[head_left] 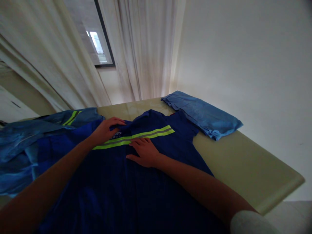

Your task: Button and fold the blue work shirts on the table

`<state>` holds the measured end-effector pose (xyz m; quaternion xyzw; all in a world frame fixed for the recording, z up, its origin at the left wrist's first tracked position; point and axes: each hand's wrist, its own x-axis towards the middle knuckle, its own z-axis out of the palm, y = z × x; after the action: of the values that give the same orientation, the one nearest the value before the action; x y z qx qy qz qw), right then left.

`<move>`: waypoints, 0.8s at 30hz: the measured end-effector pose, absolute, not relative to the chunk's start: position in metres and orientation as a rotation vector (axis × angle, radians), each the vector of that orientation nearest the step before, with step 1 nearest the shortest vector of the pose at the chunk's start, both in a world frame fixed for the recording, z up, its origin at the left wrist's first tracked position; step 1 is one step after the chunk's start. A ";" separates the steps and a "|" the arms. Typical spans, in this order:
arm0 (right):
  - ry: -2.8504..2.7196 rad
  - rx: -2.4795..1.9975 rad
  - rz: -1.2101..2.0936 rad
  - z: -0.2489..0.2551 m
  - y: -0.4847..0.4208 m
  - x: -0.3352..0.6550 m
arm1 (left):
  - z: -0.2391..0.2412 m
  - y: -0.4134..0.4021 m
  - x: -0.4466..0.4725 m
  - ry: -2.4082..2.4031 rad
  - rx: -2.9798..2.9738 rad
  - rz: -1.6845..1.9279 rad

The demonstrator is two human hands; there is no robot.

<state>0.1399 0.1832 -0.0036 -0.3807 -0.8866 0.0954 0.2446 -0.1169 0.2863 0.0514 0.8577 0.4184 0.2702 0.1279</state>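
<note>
A dark blue work jacket [156, 182] with a yellow-green and grey reflective stripe [156, 132] lies spread out in front of me. My left hand [107, 129] rests near its collar end, by a small white printed mark [117, 134]. The left fingers stretch over the cloth, and a gap shows between them and the thumb. On the chest, just below the stripe, my right hand [145, 151] lies flat with its thumb spread away from the fingers. Both hands touch the fabric. The jacket's lower end runs out of view beneath my arms.
A folded lighter blue garment [202, 112] lies at the table's back right. More blue clothing [19, 143], one piece with a reflective stripe, is heaped at left. The beige table [234, 162] has its corner at right. Behind stand pale curtains [146, 48] and a white wall [243, 58].
</note>
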 end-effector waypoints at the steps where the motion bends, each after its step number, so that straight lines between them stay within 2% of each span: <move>1: -2.367 -1.087 0.263 0.000 0.185 0.141 | 0.045 0.270 -0.118 1.208 2.579 0.718; 6: -2.125 -1.299 0.015 0.018 0.209 0.166 | 0.012 0.222 -0.126 1.330 2.810 0.614; 12: -2.159 -1.499 -0.211 0.006 0.245 0.216 | 0.018 0.224 -0.133 1.091 3.054 0.538; 14: -2.016 -1.613 -0.164 -0.002 0.256 0.226 | 0.022 0.230 -0.138 1.088 3.076 0.476; 20: -1.795 -1.792 0.290 -0.010 0.286 0.252 | 0.020 0.240 -0.157 1.302 3.056 0.413; 24: -1.804 -1.762 0.149 -0.005 0.283 0.257 | 0.018 0.228 -0.154 1.150 3.142 0.407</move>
<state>0.2567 0.2832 -0.0047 -0.6648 -0.6805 0.0563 0.3029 -0.1539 0.2279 0.0184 0.9261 0.3390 0.1200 -0.1143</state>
